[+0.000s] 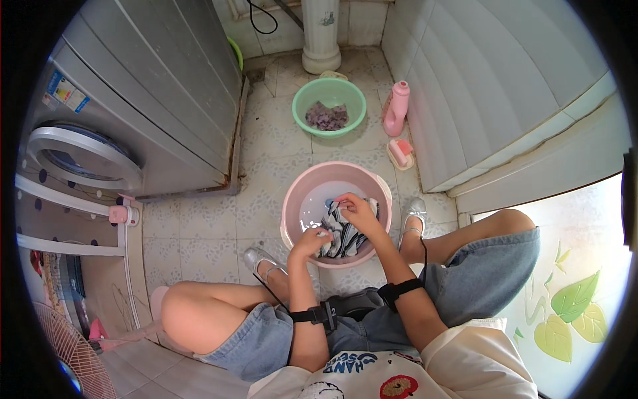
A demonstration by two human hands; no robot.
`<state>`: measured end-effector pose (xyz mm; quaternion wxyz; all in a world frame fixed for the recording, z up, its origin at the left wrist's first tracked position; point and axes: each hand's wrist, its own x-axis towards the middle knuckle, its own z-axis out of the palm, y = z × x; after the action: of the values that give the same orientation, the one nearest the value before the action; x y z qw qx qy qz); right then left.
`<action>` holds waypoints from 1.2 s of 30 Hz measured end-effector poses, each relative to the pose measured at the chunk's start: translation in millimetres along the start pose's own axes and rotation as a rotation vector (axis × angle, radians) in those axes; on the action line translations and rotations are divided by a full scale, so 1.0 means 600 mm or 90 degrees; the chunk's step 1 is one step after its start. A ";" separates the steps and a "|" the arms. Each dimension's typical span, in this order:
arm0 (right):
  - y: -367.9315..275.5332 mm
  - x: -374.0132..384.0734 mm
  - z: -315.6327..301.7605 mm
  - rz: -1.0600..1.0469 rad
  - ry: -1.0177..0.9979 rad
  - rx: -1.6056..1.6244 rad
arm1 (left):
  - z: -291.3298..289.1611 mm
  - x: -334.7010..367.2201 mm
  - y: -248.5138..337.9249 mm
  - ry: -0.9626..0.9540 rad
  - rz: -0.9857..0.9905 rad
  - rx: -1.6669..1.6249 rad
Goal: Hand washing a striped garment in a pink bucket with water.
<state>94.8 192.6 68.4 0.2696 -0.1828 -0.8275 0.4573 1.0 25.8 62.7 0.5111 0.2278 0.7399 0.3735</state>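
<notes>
A pink basin (290,197) with water in it stands on the floor between my feet. Inside it lies a wet garment (343,241) striped in black, white and grey, bunched toward the right side. My left hand (311,243) is closed on a pale edge of the garment near the basin's front left rim. Over the middle of the basin, my right hand (357,211) pinches another part of the cloth between thumb and fingers. A small blue patch (329,201) shows beside the right fingertips; what it belongs to I cannot tell.
Beyond is a green basin (300,106) holding a dark purplish cloth (326,116). A pink bottle (397,110) and a pink soap bar (400,153) in a dish stand by the right wall. A grey front-loading washing machine (159,153) is at left, a fan (63,342) lower left.
</notes>
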 end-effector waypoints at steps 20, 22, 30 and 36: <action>-0.016 0.004 0.017 0.229 -0.105 0.285 | -0.019 0.010 0.008 0.336 0.146 -0.245; -0.026 0.002 0.027 0.264 -0.112 0.329 | 0.012 0.020 0.007 0.393 0.090 -0.112; -0.149 -0.062 0.120 0.142 -0.073 0.010 | 0.078 0.096 -0.123 0.148 0.100 -0.802; -0.079 0.001 0.094 0.102 -0.047 -0.339 | 0.105 0.058 0.001 -0.026 0.069 -0.948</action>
<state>57.2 131.5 84.5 0.1450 -0.2953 -0.9107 0.2497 46.1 71.4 30.2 0.5246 -0.1359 0.2692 0.7962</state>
